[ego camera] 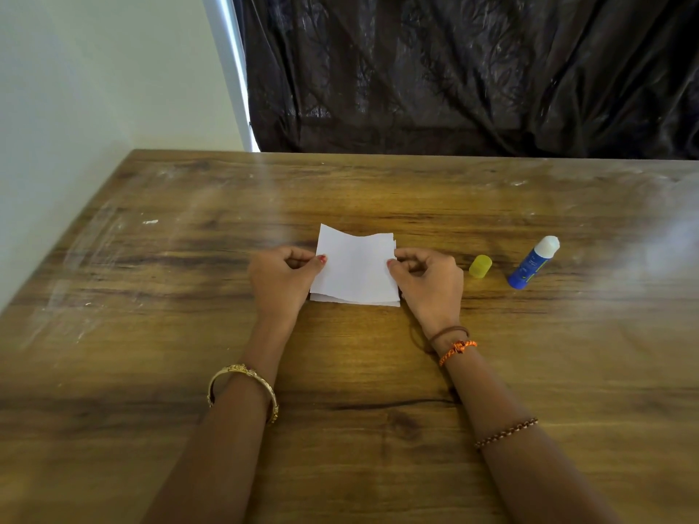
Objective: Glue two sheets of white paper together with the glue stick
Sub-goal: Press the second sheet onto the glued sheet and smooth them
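Note:
Two small sheets of white paper (355,268) lie stacked one over the other at the middle of the wooden table (189,334), the lower one peeking out along the near edge. My left hand (281,279) pinches the stack's left edge between thumb and fingers. My right hand (427,281) pinches its right edge. The far edge of the top sheet curls up slightly. To the right lies the blue glue stick (531,263), uncapped, its white tip pointing away. Its yellow cap (480,266) rests between the stick and my right hand.
A black plastic sheet (472,70) hangs behind the table's far edge. A pale wall (94,88) runs along the left side of the table. Bracelets sit on both of my wrists.

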